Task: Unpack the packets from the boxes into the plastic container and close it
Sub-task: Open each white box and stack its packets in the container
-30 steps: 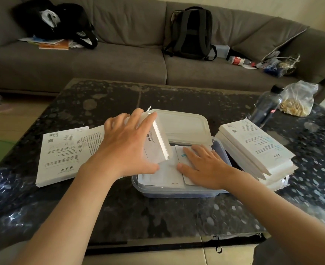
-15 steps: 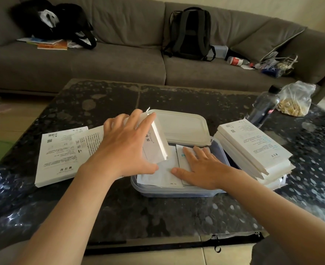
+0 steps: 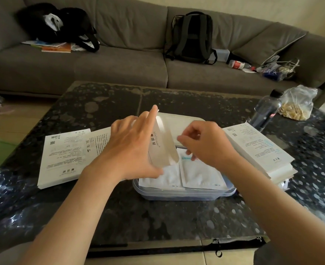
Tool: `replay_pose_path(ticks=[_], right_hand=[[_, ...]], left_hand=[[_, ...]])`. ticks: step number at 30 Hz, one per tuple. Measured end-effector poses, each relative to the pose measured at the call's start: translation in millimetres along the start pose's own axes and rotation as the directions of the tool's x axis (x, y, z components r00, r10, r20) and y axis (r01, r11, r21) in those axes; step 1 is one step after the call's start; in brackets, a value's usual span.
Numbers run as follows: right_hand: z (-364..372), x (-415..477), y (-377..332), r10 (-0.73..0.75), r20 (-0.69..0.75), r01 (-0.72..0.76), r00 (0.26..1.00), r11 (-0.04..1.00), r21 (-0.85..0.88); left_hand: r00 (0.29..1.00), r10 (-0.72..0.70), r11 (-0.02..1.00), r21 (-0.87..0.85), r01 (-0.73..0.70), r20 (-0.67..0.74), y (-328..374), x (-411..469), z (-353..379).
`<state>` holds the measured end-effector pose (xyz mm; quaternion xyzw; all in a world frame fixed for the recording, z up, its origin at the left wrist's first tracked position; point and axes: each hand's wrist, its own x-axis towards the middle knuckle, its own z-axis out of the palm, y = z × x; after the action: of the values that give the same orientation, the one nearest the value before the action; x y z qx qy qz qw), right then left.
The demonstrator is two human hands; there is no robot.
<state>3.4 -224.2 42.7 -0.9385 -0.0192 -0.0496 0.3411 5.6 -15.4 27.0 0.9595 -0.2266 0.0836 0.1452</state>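
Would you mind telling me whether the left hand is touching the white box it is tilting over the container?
Touching. The head view shows the left hand wrapped around the white box, thumb beneath and fingers along its top edge.

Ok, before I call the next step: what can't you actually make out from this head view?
- Head view: whether the tilted box in the left hand still holds packets; its opening is hidden.
- How many packets lie in the plastic container: only the top layer shows.
- What the right hand pinches: motion blur.
- The lid: largely behind both hands.
- Print on the boxes at right: too small.
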Motion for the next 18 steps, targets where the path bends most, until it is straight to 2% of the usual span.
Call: replay_pose_path(ticks=[2, 6, 9, 11, 13, 18], right_hand=[[1, 4, -17, -0.001, 0.121, -0.014, 0.993, 0.992, 0.128], [16, 13, -26, 0.016, 0.232, -0.025, 0.972, 0.999, 0.037], [26, 22, -26, -0.008, 0.232, 0.042, 0.973, 0.989, -0.140], [32, 26, -27, -0.048, 0.248, 0.097, 0.967, 0.977, -0.190], [37, 29, -26, -0.095, 0.258, 0.149, 0.961, 0.969, -0.198], [39, 30, -24, -0.117, 0.220, 0.145, 0.969, 0.983, -0.116]], left_hand=[[1.000, 0.024, 0.999, -0.025, -0.024, -0.007, 2, -2, -1], [0.997, 0.068, 0.997, -0.030, -0.069, -0.029, 4, -3, -2], [0.995, 0.091, 0.996, -0.015, -0.092, -0.048, 5, -3, -2], [0.992, 0.107, 0.994, -0.009, -0.108, -0.061, 7, -3, -3], [0.991, 0.119, 0.993, 0.018, -0.118, -0.069, 8, -4, -3], [0.991, 0.116, 0.993, 0.028, -0.114, -0.072, 6, -2, -2]])
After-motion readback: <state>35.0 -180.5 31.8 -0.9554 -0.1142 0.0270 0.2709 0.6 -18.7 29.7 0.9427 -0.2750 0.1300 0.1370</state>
